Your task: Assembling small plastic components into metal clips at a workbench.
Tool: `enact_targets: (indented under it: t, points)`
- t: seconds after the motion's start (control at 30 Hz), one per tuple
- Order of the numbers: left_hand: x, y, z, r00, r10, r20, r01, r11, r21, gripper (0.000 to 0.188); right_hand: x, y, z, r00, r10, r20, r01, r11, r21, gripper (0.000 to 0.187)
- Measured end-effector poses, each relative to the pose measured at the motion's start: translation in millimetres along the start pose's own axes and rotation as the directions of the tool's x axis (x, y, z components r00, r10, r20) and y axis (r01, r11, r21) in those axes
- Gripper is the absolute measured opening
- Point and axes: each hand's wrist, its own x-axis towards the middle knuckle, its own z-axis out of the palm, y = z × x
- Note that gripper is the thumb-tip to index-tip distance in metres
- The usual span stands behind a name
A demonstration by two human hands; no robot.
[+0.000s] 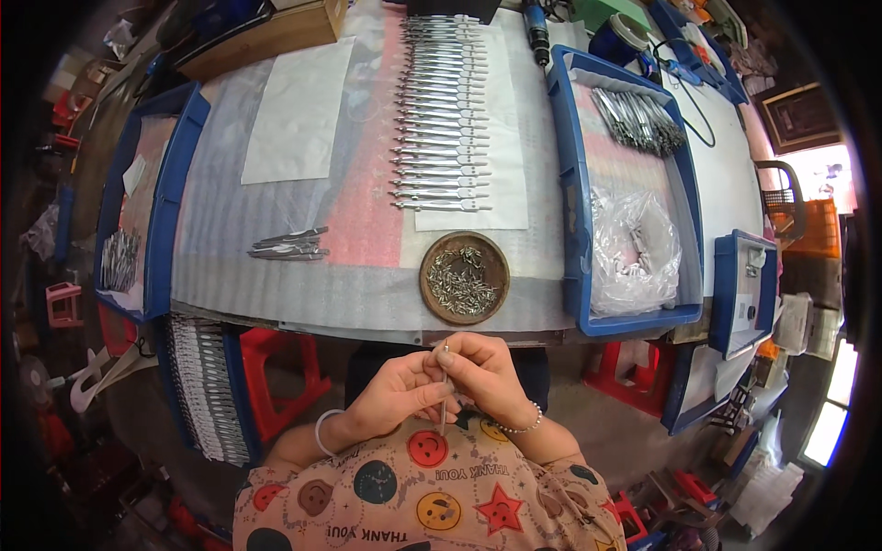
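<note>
Close to my body, just off the table's near edge, both hands meet around a slim silver metal tool (443,418), which looks like a drawing compass. My left hand (393,397) is closed on it, thumb pressed along its side. My right hand (485,369) pinches its upper end; any small part between those fingertips is too small to make out. Straight ahead of my hands stands a round brown bowl (428,305) of small metal pins. Beyond it, similar silver compass-like tools (443,147) lie side by side in a long row on white paper.
A few loose metal pieces (289,244) lie left of the bowl. Blue trays (577,230) flank the work area; the right one holds a plastic bag (634,266) and a bundle of metal parts (638,119). A blue power screwdriver (537,32) lies at the back. Red stools (280,376) stand below.
</note>
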Motion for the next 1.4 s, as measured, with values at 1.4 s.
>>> enact_targets:
  t: [1.4]
  points:
    - [11.4, 13.3, -8.6, 0.903, 0.430, -0.010, -0.410, 0.853, -0.321, 0.017, 177.7, -223.5, -248.4, 0.642, -0.764, 0.067, -0.337, -0.360, -0.870, 0.012]
